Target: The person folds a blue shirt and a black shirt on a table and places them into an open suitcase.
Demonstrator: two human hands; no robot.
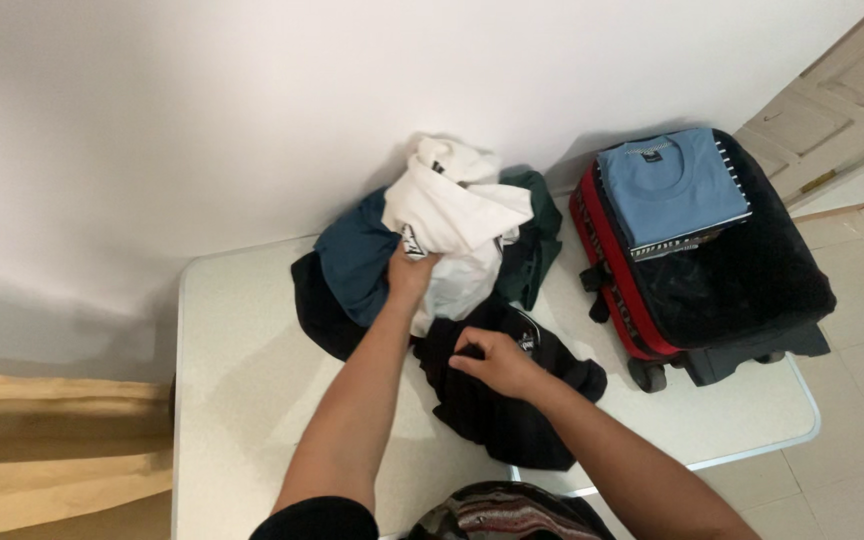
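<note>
A heap of clothes lies at the far side of a pale table (242,370). My left hand (410,272) grips a white T-shirt (457,215) on top of the heap. My right hand (497,362) pinches a black garment (507,405) spread nearer to me. Under the white shirt lie a teal blue shirt (357,255), a dark green garment (537,235) and another black piece (317,310).
An open red and black suitcase (722,290) sits on the table's right end, with a folded light blue T-shirt (672,185) on a small stack inside. A white wall stands behind. A door (837,100) and tiled floor are at the right, tan fabric (52,440) at the left.
</note>
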